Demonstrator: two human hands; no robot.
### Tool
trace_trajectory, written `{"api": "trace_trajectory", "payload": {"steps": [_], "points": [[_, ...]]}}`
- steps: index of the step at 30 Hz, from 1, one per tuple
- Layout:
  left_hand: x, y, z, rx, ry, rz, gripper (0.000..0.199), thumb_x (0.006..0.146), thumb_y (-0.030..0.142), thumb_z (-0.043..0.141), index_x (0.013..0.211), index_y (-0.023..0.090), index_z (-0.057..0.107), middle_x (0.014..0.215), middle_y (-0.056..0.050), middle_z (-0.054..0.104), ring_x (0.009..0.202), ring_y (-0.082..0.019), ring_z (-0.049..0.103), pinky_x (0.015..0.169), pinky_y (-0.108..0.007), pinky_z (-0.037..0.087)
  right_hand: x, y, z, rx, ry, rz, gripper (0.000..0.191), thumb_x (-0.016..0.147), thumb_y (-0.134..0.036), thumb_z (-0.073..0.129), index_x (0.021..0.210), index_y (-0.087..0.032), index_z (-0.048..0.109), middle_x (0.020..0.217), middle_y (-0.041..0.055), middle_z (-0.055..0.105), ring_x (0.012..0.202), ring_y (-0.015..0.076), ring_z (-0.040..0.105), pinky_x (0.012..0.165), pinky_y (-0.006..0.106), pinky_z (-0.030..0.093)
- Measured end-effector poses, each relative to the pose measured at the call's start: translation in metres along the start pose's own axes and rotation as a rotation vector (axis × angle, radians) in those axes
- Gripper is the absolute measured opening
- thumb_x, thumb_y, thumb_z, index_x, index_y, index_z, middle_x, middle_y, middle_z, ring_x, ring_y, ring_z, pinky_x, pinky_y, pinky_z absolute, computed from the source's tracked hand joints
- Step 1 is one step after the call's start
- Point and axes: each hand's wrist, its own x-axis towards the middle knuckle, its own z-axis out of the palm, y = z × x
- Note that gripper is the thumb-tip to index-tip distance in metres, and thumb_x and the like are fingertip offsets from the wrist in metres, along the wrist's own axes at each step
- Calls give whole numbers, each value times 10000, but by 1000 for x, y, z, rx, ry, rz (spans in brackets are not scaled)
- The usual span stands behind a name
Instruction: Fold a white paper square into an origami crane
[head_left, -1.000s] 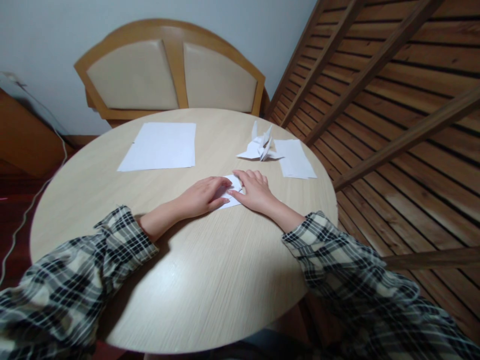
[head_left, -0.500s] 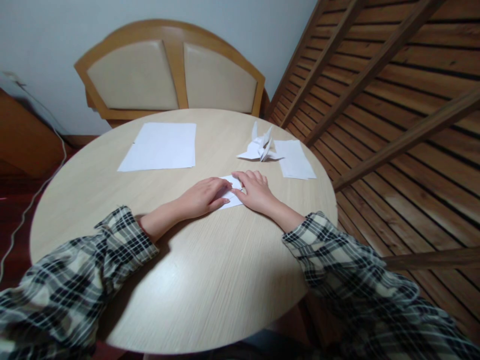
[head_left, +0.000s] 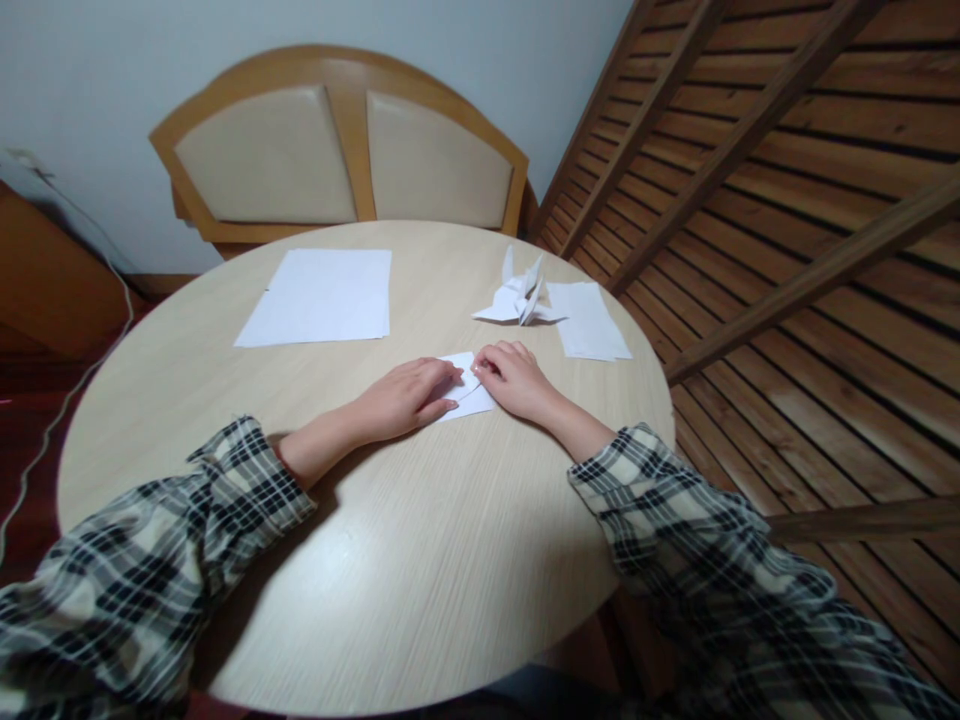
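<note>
A small folded white paper [head_left: 474, 401] lies flat on the round table [head_left: 405, 560], between my two hands. My left hand [head_left: 409, 398] rests on its left part, palm down, thumb and fingers apart. On the right, my right hand [head_left: 514, 380] has its thumb and index finger pinched together on the paper's upper right edge. Behind the hands stand folded paper cranes [head_left: 519, 298], close together or overlapping.
A stack of white sheets [head_left: 322, 295] lies at the back left of the table. Smaller white papers [head_left: 591, 322] lie at the back right, beside the cranes. A cushioned bench [head_left: 352, 150] stands behind the table, and a slatted wooden structure [head_left: 787, 250] is at the right.
My right thumb and fingers have closed into a pinch, and the thumb has drawn back from the paper's middle, uncovering more of it. My left hand has hardly moved.
</note>
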Motion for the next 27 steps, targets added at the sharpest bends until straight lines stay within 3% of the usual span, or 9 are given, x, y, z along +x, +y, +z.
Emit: {"api": "trace_trajectory", "payload": {"steps": [10,27], "points": [[2,0,0,96,-76,77,392,1054,361,400,1366,189,565,1329,-136,613,1246,-281,544,1090,-460,423,4,8,-2,40,-22,0,278,982,-397,542,828,-218,689,950,56,638,979,229,535,888,369,383],[2,1,0,160,-116,58,436,1062,367,357,1431,226,542,1375,-115,597,1275,-275,518,1103,-450,393,3,4,-5,-5,-48,5,212,964,-351,566,848,-228,694,1020,67,636,1039,260,525,926,401,390]]}}
